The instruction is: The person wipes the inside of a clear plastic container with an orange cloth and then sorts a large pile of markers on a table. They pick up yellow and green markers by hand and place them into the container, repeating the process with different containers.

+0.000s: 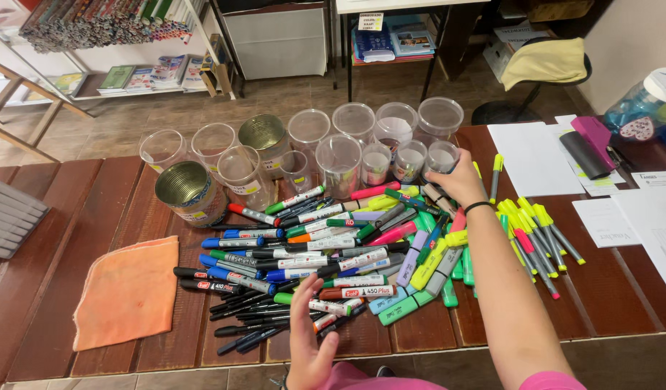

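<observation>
Wooden table [94, 209]: right hand [459, 180] beside clear cups [441, 155].

A heap of coloured markers and highlighters [333, 260] is lying jumbled across the wooden table [73, 195], most of them capped, while clear plastic cups [441, 155] are standing upright just behind.
</observation>
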